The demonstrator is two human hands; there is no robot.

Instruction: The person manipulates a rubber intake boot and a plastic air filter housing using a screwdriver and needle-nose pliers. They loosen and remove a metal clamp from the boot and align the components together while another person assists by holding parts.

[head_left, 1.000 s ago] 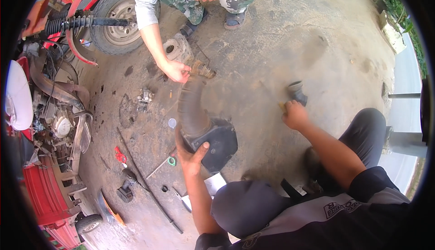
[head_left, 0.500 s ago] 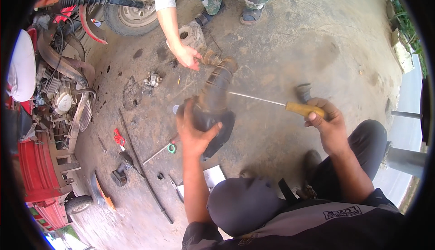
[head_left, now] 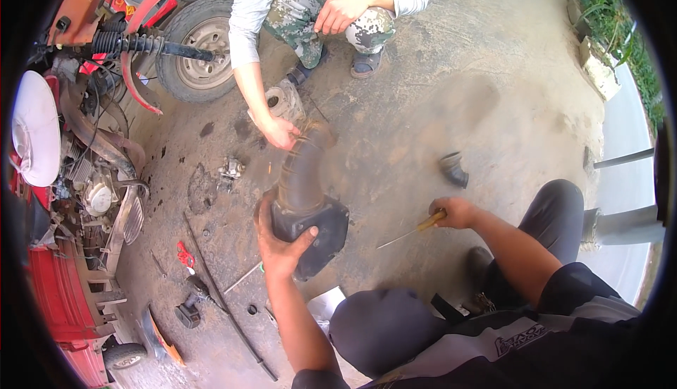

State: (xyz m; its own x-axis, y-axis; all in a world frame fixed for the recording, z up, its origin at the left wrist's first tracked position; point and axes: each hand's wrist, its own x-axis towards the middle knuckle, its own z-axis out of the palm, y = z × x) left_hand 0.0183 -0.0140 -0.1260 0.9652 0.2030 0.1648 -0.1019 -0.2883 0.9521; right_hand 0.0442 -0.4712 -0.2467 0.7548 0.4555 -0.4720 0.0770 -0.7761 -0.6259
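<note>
My left hand (head_left: 279,246) is wrapped round the lower end of a dirty black plastic box (head_left: 326,228), likely an air filter housing. A thick, ribbed, dusty hose (head_left: 302,175) rises from it and bends at the top. Gripped in my right hand (head_left: 455,212) is a screwdriver (head_left: 428,221) with a yellow handle, its shaft slanting down-left, apart from the box. Across from me a crouching person's hand (head_left: 281,134) is at the hose's upper end; its fingertips are partly hidden.
A short black rubber elbow (head_left: 453,169) lies on the floor at right. At left stands a partly dismantled red vehicle (head_left: 63,297). Near it lie a long metal bar (head_left: 229,297), a cordless power tool (head_left: 189,311) and a small metal part (head_left: 231,169). A grey casting (head_left: 285,100) sits by the person's foot.
The screwdriver has come away from the hose and swung down toward me. The other person's hand has moved onto the hose end. The housing sits slightly lower in view, which has also shifted.
</note>
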